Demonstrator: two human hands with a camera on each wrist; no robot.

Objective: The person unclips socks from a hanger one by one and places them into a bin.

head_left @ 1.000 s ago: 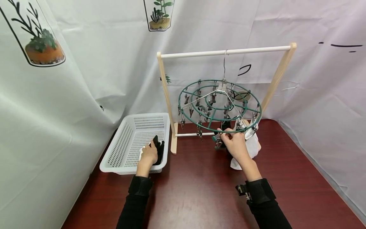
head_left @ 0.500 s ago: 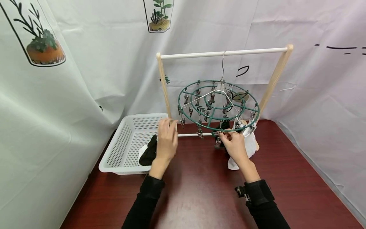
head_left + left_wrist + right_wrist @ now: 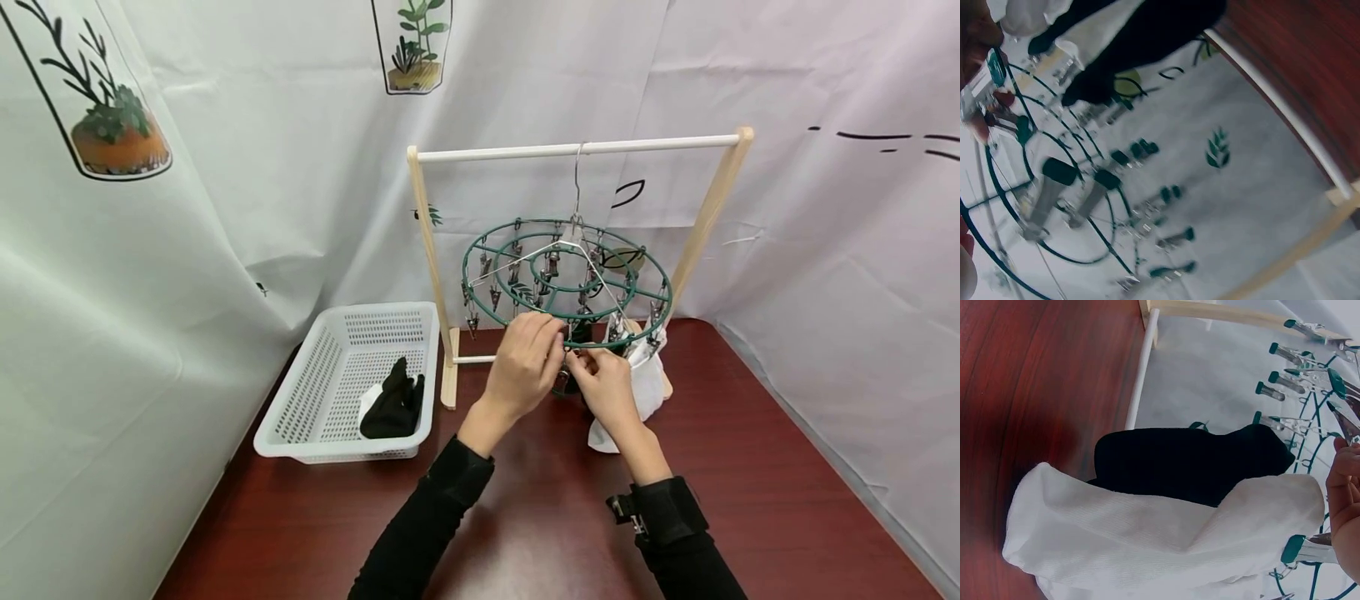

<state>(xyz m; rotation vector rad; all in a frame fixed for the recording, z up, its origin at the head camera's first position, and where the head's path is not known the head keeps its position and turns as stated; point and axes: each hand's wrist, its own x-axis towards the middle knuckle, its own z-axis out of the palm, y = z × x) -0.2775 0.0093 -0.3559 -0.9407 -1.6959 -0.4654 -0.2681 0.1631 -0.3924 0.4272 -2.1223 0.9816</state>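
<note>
A green round clip hanger (image 3: 463,282) hangs from a wooden rack (image 3: 570,151) at the table's back. Both hands meet at its front rim. My left hand (image 3: 551,346) curls its fingers in from the left, and in the left wrist view its fingertips pinch a metal clip (image 3: 988,69). My right hand (image 3: 583,362) pinches the same clip from the right. Just right of the hands a white cloth (image 3: 647,379) hangs clipped to the rim, with a black sock (image 3: 581,333) hanging behind it. The right wrist view shows the white cloth (image 3: 1147,537) in front of the black sock (image 3: 1191,462).
A white perforated basket (image 3: 341,454) stands at the left on the dark red table (image 3: 525,517), holding a black sock (image 3: 392,408) and a bit of white fabric. White printed sheets close in the left, back and right sides.
My left hand let go of the black sock in the basket and moved right to the hanger's front rim. The right hand stayed at the clip.
</note>
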